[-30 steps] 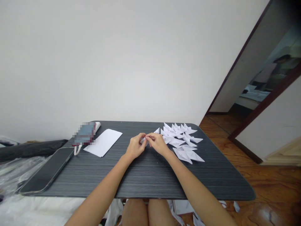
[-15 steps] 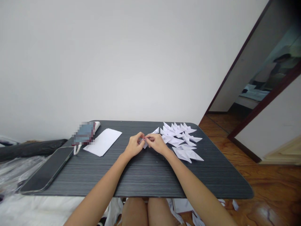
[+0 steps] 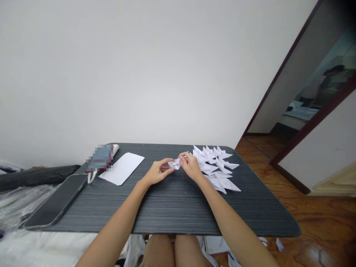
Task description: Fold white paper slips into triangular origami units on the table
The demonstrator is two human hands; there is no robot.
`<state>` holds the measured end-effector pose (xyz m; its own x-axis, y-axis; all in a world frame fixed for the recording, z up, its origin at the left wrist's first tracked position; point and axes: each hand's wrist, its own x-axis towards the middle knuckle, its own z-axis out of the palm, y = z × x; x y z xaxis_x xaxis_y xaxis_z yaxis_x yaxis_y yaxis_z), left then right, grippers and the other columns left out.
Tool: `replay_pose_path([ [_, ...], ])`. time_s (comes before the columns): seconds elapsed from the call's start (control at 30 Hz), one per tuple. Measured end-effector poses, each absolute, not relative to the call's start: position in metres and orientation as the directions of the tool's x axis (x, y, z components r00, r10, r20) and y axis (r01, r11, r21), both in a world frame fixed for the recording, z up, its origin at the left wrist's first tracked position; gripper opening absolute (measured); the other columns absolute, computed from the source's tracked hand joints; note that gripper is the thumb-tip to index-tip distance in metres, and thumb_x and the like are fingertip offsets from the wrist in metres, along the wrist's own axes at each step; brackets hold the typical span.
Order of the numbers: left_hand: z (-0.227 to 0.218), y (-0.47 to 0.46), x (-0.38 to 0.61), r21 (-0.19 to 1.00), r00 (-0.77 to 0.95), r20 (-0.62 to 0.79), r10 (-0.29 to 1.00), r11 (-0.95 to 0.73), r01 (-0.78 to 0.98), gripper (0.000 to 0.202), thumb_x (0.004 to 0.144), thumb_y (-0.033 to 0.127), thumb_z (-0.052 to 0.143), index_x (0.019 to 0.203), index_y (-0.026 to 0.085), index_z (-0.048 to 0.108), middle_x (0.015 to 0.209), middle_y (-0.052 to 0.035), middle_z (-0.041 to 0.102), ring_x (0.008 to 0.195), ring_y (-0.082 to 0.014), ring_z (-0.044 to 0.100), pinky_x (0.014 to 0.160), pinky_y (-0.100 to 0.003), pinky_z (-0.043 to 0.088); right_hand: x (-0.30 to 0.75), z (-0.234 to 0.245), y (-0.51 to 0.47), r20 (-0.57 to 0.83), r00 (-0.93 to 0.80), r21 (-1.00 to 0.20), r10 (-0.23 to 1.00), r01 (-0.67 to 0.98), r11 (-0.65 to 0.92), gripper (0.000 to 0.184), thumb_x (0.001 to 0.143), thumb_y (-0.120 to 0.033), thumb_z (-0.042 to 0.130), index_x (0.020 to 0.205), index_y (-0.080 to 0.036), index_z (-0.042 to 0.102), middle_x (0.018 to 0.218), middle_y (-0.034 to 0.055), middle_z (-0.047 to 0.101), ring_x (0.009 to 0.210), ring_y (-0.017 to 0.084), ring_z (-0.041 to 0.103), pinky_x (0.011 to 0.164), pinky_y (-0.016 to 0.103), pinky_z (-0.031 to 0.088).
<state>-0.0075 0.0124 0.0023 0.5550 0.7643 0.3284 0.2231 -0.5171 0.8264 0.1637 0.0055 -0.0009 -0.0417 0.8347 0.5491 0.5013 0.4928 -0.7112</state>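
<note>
Between my two hands, just above the dark table (image 3: 167,211), is a small folded paper boat (image 3: 175,164). My left hand (image 3: 160,171) pinches its left end between thumb and fingers. At the other end, my right hand (image 3: 190,165) grips the tip with its thumb and fingertips. Close to the right hand lies a group of white folded paper boats (image 3: 219,167), several of them overlapping; the hand hides some on its near side. A stack of white paper sheets (image 3: 122,168) rests on the table to the left of my left hand.
At the table's left edge lie a dark phone (image 3: 57,202) and a blurred device (image 3: 100,157) with a white cable (image 3: 91,177). A white wall stands behind. Paper pieces (image 3: 279,244) lie on the wooden floor. A person (image 3: 319,87) shows through the doorway at right.
My hands have drawn slightly apart, the right one shifting right. The paper boat, mostly covered by fingers before, now shows spread open between them.
</note>
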Motion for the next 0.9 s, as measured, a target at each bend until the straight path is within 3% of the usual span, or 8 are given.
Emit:
replay_pose_path([
  [0.1, -0.001, 0.013, -0.007, 0.843, 0.518, 0.356, 0.777, -0.507, 0.181, 0.033, 0.069, 0.031, 0.056, 0.096, 0.013, 0.055, 0.086, -0.0068, 0.065, 0.079, -0.0192, 0.062, 0.076, -0.033, 0.049, 0.166, 0.003, 0.004, 0.558, -0.099, -0.680, 0.824, 0.513, 0.523, 0.019, 0.079, -0.017, 0.035, 0.085, -0.017, 0.054, 0.064, 0.0004, 0.054, 0.056, 0.011, 0.049, 0.057, 0.023, 0.040],
  [0.3, -0.004, 0.018, -0.007, 0.868, 0.409, 0.384, 0.828, -0.474, 0.144, 0.024, 0.067, 0.033, 0.058, 0.077, 0.011, 0.057, 0.079, -0.0062, 0.065, 0.075, -0.0187, 0.062, 0.074, -0.033, 0.050, 0.177, 0.011, 0.000, 0.583, -0.389, -0.515, 0.713, 0.502, 0.695, 0.032, 0.071, -0.001, 0.036, 0.085, -0.017, 0.060, 0.088, 0.0053, 0.056, 0.080, 0.013, 0.052, 0.074, 0.027, 0.040],
  [0.43, -0.003, 0.019, -0.009, 0.891, 0.427, 0.364, 0.828, -0.443, 0.101, 0.024, 0.067, 0.031, 0.059, 0.080, 0.011, 0.056, 0.081, -0.0068, 0.064, 0.076, -0.0182, 0.062, 0.074, -0.033, 0.050, 0.179, 0.011, -0.001, 0.545, -0.454, -0.507, 0.704, 0.491, 0.709, 0.034, 0.067, -0.003, 0.045, 0.096, -0.016, 0.057, 0.095, 0.0067, 0.055, 0.081, 0.013, 0.052, 0.069, 0.026, 0.043],
  [0.57, 0.003, 0.015, -0.010, 0.884, 0.519, 0.362, 0.774, -0.461, 0.071, 0.037, 0.065, 0.029, 0.061, 0.097, 0.012, 0.052, 0.093, -0.0082, 0.061, 0.081, -0.0174, 0.060, 0.078, -0.033, 0.048, 0.176, 0.008, 0.000, 0.560, -0.456, -0.515, 0.692, 0.463, 0.721, 0.021, 0.072, -0.012, 0.051, 0.090, -0.016, 0.060, 0.093, 0.0065, 0.057, 0.083, 0.014, 0.053, 0.075, 0.029, 0.043],
  [0.73, 0.005, 0.015, -0.012, 0.795, 0.608, 0.363, 0.707, -0.575, 0.194, 0.043, 0.059, 0.032, 0.066, 0.096, 0.013, 0.054, 0.091, -0.0071, 0.060, 0.079, -0.0160, 0.058, 0.075, -0.030, 0.047, 0.176, 0.009, 0.000, 0.541, -0.468, -0.501, 0.699, 0.488, 0.714, 0.014, 0.076, -0.013, 0.049, 0.075, -0.017, 0.062, 0.091, 0.0061, 0.059, 0.083, 0.014, 0.055, 0.076, 0.029, 0.043],
  [0.9, 0.003, 0.019, -0.016, 0.673, 0.610, 0.423, 0.670, -0.683, 0.284, 0.039, 0.062, 0.035, 0.064, 0.095, 0.015, 0.058, 0.094, -0.0090, 0.060, 0.084, -0.0175, 0.057, 0.072, -0.028, 0.046, 0.177, 0.010, -0.001, 0.536, -0.457, -0.482, 0.710, 0.524, 0.702, 0.015, 0.076, -0.012, 0.047, 0.076, -0.015, 0.061, 0.087, 0.0069, 0.061, 0.083, 0.015, 0.055, 0.076, 0.029, 0.042],
])
